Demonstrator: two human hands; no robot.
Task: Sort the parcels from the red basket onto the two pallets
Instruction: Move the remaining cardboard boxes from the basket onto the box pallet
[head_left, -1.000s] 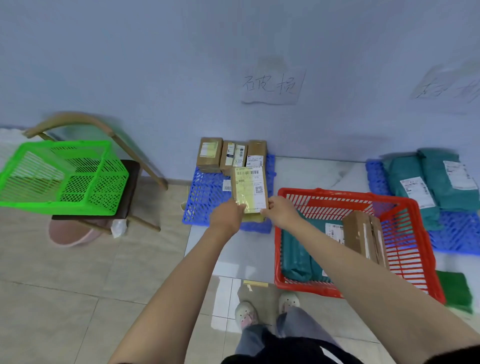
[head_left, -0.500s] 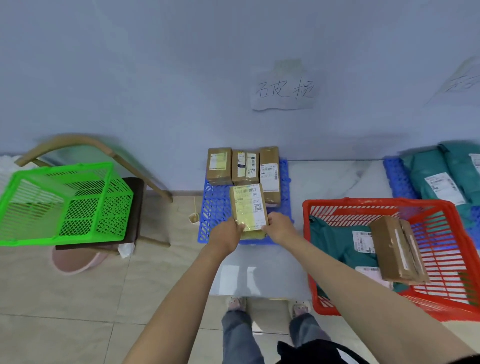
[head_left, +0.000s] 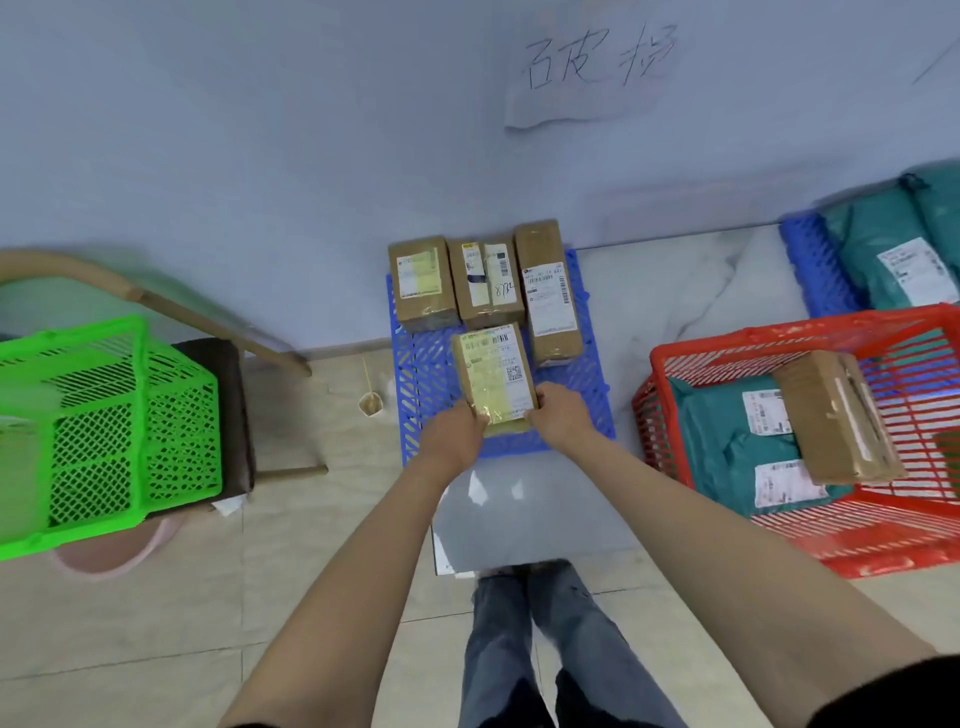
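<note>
Cardboard, wrapped in glossy tape, sits between my two hands: my left hand (head_left: 454, 434) curls round the near left corner of the small box (head_left: 496, 376) and my right hand (head_left: 558, 418) pinches its near right corner, so both grips are closed on it. The box, its label facing up, is over the near part of the blue pallet (head_left: 426, 374); I cannot tell whether it touches the pallet.

Just beyond my grip, three more boxes (head_left: 485, 283) lie side by side in a row along the far edge of that pallet, against the wall. Above them a paper sign (head_left: 592, 73) with handwriting hangs on the wall.

To the right of my right hand stands the red basket (head_left: 675, 358), holding teal mailer bags (head_left: 722, 447) with another cardboard box (head_left: 836, 415) lying on top. Beyond the basket, a second blue pallet (head_left: 810, 260) carries more teal bags (head_left: 883, 260).

Well to the left of my left hand, a green basket (head_left: 114, 431) rests on a wooden chair (head_left: 234, 415).
</note>
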